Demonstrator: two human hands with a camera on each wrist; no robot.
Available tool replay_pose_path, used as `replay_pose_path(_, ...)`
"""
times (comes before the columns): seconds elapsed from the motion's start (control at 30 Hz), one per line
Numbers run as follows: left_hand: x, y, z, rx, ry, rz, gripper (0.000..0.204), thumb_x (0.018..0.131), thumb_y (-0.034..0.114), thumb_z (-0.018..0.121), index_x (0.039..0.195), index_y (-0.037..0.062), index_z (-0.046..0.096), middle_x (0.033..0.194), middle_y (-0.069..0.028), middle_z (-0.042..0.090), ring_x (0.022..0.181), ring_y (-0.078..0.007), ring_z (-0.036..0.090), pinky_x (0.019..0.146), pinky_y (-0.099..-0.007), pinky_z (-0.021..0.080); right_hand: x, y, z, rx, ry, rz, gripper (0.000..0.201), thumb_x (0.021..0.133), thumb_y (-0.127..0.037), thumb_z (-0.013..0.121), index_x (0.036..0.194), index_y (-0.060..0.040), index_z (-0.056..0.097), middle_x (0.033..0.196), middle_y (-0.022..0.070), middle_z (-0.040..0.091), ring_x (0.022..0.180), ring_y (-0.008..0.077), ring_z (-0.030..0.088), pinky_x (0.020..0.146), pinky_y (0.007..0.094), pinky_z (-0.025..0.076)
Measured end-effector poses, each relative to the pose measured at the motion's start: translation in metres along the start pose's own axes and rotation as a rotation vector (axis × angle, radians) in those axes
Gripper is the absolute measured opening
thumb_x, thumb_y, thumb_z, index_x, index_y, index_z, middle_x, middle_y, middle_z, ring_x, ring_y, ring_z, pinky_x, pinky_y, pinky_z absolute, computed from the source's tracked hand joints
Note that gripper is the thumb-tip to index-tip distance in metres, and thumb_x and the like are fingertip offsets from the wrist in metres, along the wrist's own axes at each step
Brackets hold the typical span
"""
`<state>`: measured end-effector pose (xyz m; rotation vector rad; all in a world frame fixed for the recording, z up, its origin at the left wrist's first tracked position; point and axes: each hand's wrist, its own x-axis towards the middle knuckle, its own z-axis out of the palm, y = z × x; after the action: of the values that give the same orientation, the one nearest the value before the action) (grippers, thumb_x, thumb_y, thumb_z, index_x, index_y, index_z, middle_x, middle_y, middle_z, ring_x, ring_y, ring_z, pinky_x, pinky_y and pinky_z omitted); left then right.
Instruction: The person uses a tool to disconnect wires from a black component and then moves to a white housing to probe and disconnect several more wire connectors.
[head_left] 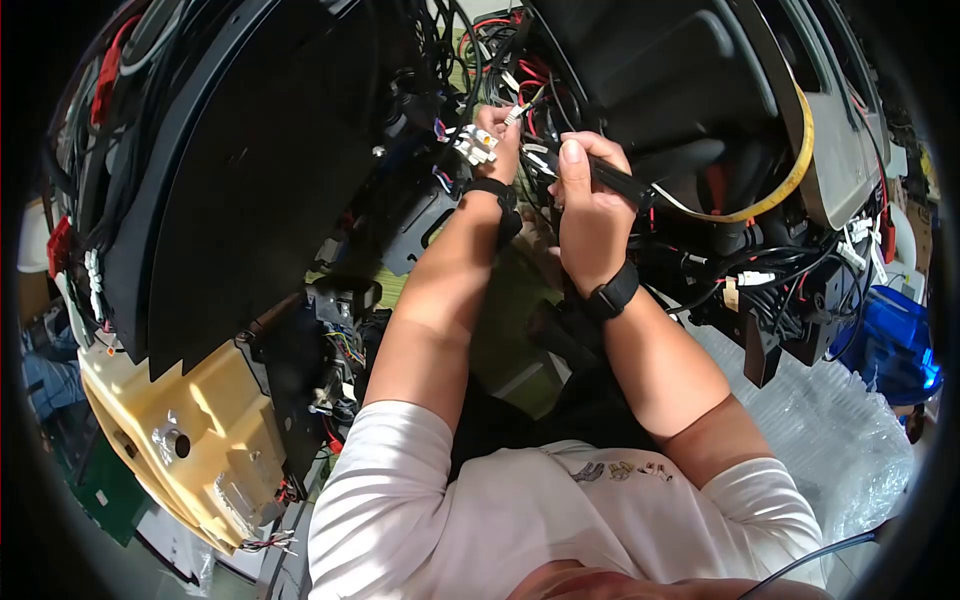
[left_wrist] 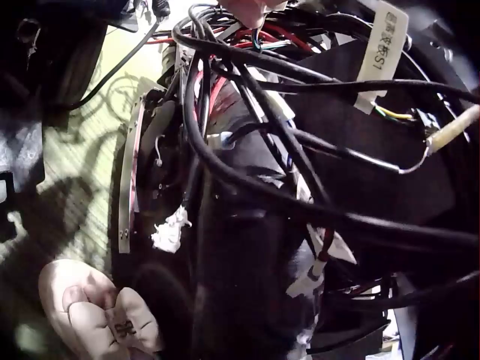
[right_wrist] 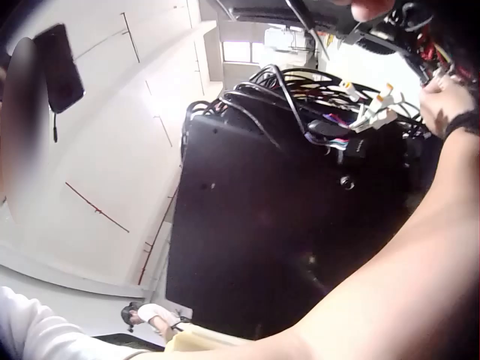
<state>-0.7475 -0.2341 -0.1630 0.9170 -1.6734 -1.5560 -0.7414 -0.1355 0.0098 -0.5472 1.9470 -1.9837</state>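
Working in bright light, you grip a slim black handle-like piece (head_left: 622,184) in your right hand (head_left: 597,205), thumb along its top. Just beyond, your left hand (head_left: 497,140) pinches a pale connector (head_left: 514,114) at the edge of the tangled wiring; what the black piece is cannot be told. Beside that hand hangs a cluster of white connectors (head_left: 474,146), which appear unmated. The wiring looks partway through being sorted or joined: bare-hanging plugs and loose black cables (left_wrist: 300,202) suggest much is left, while no finished joint can be confirmed. Flanking you stand a large black panel (head_left: 260,190) and a black housing (head_left: 650,60); far behind, another person (right_wrist: 154,315) leans forward near a pale wall (right_wrist: 97,165).
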Motion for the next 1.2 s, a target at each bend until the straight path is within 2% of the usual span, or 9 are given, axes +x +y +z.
replay_pose_path(0.1,-0.004,0.016,-0.002,-0.053,-0.026,-0.05,0.021,0.079,0.005,0.056,0.096,0.0013,0.046,0.085,-0.0076,0.055,0.073,-0.0113,0.055,0.063,-0.0228,0.045,-0.001,0.012,0.007,0.018,0.03,0.17,0.015,0.083,-0.014,0.055,0.093,-0.0028,0.055,0.072,-0.0014,0.052,0.058,0.0029,0.043,0.052,0.0174,0.037)
replay_pose_path(0.17,-0.004,0.026,-0.005,-0.097,-0.036,-0.104,0.021,0.077,0.007,0.061,0.091,-0.0014,0.048,0.088,-0.0107,0.056,0.076,-0.0161,0.058,0.068,-0.0261,0.049,0.0,0.027,0.014,0.076,0.064,0.265,0.023,0.086,-0.015,0.05,0.104,-0.0008,0.049,0.079,0.004,0.055,0.061,0.0057,0.047,0.055,0.0193,0.042)
replay_pose_path(0.23,-0.002,0.002,-0.004,-0.152,-0.033,0.05,0.022,0.077,0.006,0.06,0.094,-0.0018,0.049,0.089,-0.0108,0.056,0.079,-0.0164,0.058,0.07,-0.0265,0.048,0.003,0.041,0.015,0.185,0.047,0.368,0.026,0.088,-0.016,0.044,0.109,-0.0002,0.048,0.083,0.0061,0.057,0.066,0.0078,0.05,0.056,0.0204,0.043)
replay_pose_path(0.27,0.001,0.004,-0.005,-0.154,-0.073,-0.058,0.022,0.077,0.005,0.06,0.095,-0.0025,0.049,0.089,-0.0109,0.057,0.08,-0.0161,0.057,0.071,-0.0261,0.047,0.005,0.045,0.017,0.203,0.073,0.393,0.027,0.088,-0.016,0.043,0.109,-0.0002,0.048,0.084,0.0068,0.057,0.066,0.0082,0.051,0.056,0.0206,0.043)
replay_pose_path(0.3,0.003,-0.01,-0.003,-0.085,-0.07,-0.034,0.023,0.077,0.003,0.059,0.097,-0.0031,0.05,0.09,-0.0111,0.058,0.081,-0.0156,0.057,0.071,-0.0258,0.047,0.008,0.049,0.019,0.222,0.099,0.42,0.027,0.089,-0.016,0.042,0.11,-0.0003,0.048,0.084,0.0074,0.058,0.066,0.0086,0.051,0.056,0.0207,0.043)
replay_pose_path(0.53,0.003,-0.036,0.007,-0.077,-0.09,0.114,0.025,0.079,0.001,0.056,0.103,-0.0051,0.052,0.092,-0.0113,0.061,0.08,-0.0125,0.058,0.071,-0.0233,0.047,0.031,0.073,0.013,0.027,0.185,0.302,0.021,0.087,-0.015,0.048,0.104,-0.0022,0.05,0.086,0.0068,0.06,0.069,0.0098,0.058,0.055,0.0194,0.045)
replay_pose_path(0.73,0.003,-0.019,0.003,-0.202,-0.098,0.04,0.024,0.079,-0.001,0.053,0.103,-0.0038,0.05,0.092,-0.0106,0.059,0.081,-0.0133,0.058,0.075,-0.0242,0.046,0.031,0.071,0.017,-0.065,0.133,0.294,0.022,0.086,-0.015,0.049,0.104,-0.0029,0.051,0.088,0.0052,0.06,0.071,0.0095,0.058,0.057,0.0196,0.045)
replay_pose_path(1.0,0.006,-0.037,0.009,-0.249,-0.139,0.011,0.026,0.079,-0.001,0.056,0.103,-0.0006,0.049,0.093,-0.0099,0.057,0.086,-0.0138,0.057,0.076,-0.0245,0.046,0.037,0.077,0.013,-0.127,0.072,0.23,0.021,0.085,-0.015,0.05,0.102,-0.003,0.052,0.087,0.0046,0.061,0.071,0.0089,0.057,0.058,0.0203,0.045)
replay_pose_path(1.2,0.002,-0.031,0.007,-0.222,-0.116,0.094,0.026,0.078,-0.002,0.057,0.103,0.0012,0.051,0.098,-0.0105,0.054,0.086,-0.0153,0.056,0.077,-0.0253,0.046,0.035,0.08,0.01,-0.187,0.04,0.187,0.018,0.085,-0.015,0.05,0.1,-0.0046,0.054,0.086,0.0035,0.061,0.071,0.0084,0.057,0.058,0.02,0.045)
